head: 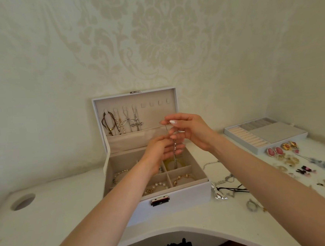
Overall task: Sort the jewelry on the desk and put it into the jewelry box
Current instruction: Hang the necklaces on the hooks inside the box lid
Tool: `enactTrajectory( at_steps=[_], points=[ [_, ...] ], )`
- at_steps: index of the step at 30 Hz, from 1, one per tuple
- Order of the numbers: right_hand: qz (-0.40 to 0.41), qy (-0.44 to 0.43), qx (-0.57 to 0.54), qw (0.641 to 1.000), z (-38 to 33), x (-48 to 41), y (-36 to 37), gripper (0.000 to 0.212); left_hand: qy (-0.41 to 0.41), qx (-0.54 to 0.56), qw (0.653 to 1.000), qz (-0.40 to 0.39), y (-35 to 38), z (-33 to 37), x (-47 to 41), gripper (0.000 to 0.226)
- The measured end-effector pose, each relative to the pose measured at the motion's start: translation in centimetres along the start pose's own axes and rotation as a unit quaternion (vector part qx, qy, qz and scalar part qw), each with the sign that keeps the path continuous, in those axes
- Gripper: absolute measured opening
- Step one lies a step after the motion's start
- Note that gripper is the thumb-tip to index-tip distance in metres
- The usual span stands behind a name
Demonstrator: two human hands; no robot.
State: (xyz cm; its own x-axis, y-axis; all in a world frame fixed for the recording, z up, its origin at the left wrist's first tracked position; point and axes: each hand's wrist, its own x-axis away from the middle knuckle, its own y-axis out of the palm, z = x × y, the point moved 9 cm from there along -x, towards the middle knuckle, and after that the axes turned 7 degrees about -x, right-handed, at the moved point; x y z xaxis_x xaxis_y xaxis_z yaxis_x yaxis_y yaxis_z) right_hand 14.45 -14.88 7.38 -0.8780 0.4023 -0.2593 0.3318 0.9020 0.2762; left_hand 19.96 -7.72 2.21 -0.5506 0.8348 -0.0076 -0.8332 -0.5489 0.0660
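Pinching the top of a thin silver beaded chain [174,150] with the right hand [191,130], thumb and forefinger closed on it. Gripping the same chain lower down with the left hand [159,148], fingers curled round it, just beside the right. Hanging straight down between the two, toward the rear right compartment of the open white rectangular jewelry box [182,200] near the front edge of the white desk [58,216]. Inside the upright lid [153,115], four necklaces [122,122] on hooks. In the front compartments, a pearl bracelet [158,186] and a gold link bracelet [183,178]. Toward the desk's right edge, loose earrings [275,151]; in its far right corner, a white ring tray [270,134].
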Motion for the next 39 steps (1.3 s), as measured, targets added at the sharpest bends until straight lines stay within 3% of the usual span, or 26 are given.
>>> enactTrajectory(
  at_steps=[6, 11, 18, 22, 24, 26, 30, 35, 39],
  points=[
    [0.014, 0.037, 0.009, 0.999, 1.4, 0.3, -0.8, 0.026, 0.009, 0.159, 0.986, 0.049, -1.8, 0.3, -0.2, 0.021],
    [0.075, 0.09, 0.07, 0.991, 3.2, 0.6, -2.4, 0.024, 0.011, 0.252, 0.962, 0.103, -2.8, 0.3, -0.2, 0.015],
    [0.118, 0.095, 0.166, 0.974, 3.8, 0.8, -2.9, 0.016, 0.062, 0.133, 0.978, 0.15, -3.6, 1.7, 0.4, 0.018],
    [0.109, 0.091, 0.232, 0.962, 4.0, 0.5, -2.3, 0.021, 0.092, 0.128, 0.974, 0.163, -4.1, 2.3, 0.5, 0.02],
    [0.083, 0.048, 0.25, 0.963, 3.3, 0.4, -1.5, 0.032, 0.11, 0.089, 0.98, 0.141, -3.6, 2.9, 0.6, 0.017],
    [0.038, 0.017, 0.223, 0.974, 2.8, 0.4, -0.2, 0.045, 0.116, 0.011, 0.987, 0.109, -2.5, 3.3, 0.8, 0.014],
    [-0.017, 0.064, 0.139, 0.988, 3.5, -0.1, 0.5, 0.06, 0.136, -0.113, 0.981, 0.077, -1.6, 4.2, 1.2, 0.018],
    [0.023, 0.032, 0.097, 0.994, 2.9, -0.7, 0.3, 0.032, 0.128, -0.136, 0.982, 0.039, -2.2, 4.8, 0.7, 0.025],
    [0.054, 0.035, 0.054, 0.996, 2.8, -1.3, 0.3, 0.027, 0.136, -0.106, 0.983, 0.07, -3.7, 4.9, 0.4, 0.024]
  ],
)
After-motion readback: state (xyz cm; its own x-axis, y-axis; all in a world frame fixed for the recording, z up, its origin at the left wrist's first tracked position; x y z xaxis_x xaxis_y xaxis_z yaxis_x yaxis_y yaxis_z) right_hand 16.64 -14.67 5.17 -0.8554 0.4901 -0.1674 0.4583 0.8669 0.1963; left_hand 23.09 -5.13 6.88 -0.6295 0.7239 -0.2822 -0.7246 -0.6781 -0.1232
